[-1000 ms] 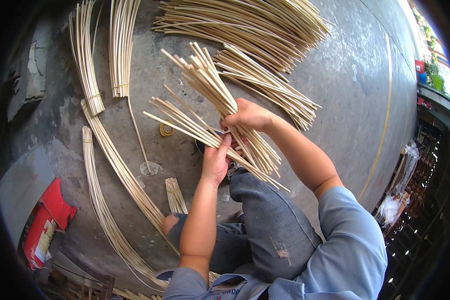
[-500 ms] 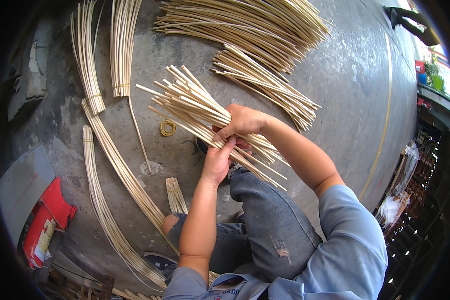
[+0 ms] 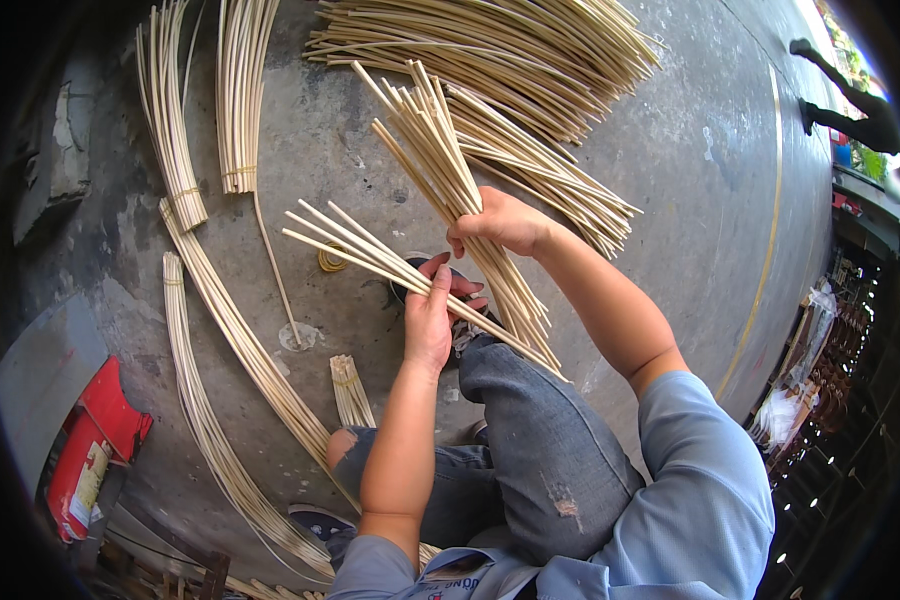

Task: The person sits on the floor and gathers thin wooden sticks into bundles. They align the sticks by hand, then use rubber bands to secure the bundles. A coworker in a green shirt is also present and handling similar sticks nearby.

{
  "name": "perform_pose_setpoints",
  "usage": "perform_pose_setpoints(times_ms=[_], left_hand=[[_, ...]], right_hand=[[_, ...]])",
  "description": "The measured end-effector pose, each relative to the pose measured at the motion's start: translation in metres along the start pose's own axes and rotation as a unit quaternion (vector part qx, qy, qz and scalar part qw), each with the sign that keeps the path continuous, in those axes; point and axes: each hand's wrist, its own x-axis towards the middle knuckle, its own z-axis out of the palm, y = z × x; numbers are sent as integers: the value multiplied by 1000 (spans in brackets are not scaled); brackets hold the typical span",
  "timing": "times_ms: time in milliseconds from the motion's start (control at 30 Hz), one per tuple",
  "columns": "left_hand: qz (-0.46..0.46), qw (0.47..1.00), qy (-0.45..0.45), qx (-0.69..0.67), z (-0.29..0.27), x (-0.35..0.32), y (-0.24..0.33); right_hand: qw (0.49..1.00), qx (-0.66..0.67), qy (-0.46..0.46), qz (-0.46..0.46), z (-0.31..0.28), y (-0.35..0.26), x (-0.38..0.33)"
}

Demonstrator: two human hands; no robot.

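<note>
R hand [image 3: 498, 222] is fisted tight round a bundle [image 3: 440, 160] of pale cane sticks, gripping near mid-length; upper ends fan up and away from the knee [image 3: 530, 400], lower ends run down past the fist to just above the knee. L hand [image 3: 432, 315] sits just left of and below the R hand, fingers partly curled, thumb side up, pinching a smaller fan of sticks [image 3: 355, 245] that splay out to the upper left; their near ends cross under the bundle and reach down over the knee. The two hands are close, nearly touching; can't tell if they meet.

All on a grey concrete floor [image 3: 690, 170]. Rel. to the knee: a big loose pile [image 3: 490, 50] of long canes lies far above, w/ a second, shorter heap [image 3: 540, 170] between it and the R hand. Upper left, two tied hanks [image 3: 240, 90] of long canes, and more long canes [image 3: 230, 330] curve down along the left toward the lower edge. A short stub bundle [image 3: 350, 390] lies just left of the knee, beside the L forearm. A small coil of yellowish cord [image 3: 332, 260] lies on the floor under the fanned sticks. A red box [image 3: 95, 445] sits far left and lower. Another person's dark legs [image 3: 850, 100] show far upper right, well apart.

Person sits, jeans torn at the other knee, light blue sleeves.
</note>
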Motion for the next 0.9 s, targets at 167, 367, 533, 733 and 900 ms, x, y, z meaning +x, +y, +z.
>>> perform_pose_setpoints(times_ms=[167,367,533,733,900], left_hand=[[49,998,15,-36,1,-1,-3],[73,996,-1,-55,9,0,1],[63,998,-7,-28,6,-1,3],[22,1000,-16,3,8,-4,-2],[20,999,-42,10,9,-2,-7]], right_hand=[[1000,-4,-14,7,13,-3,-2],[999,-39,-1,11,18,-6,-6],[999,-42,-9,20,13,-13,-5],[993,-119,-18,18,18,-20,-5],[988,-30,-86,125,25,-25,-8]])
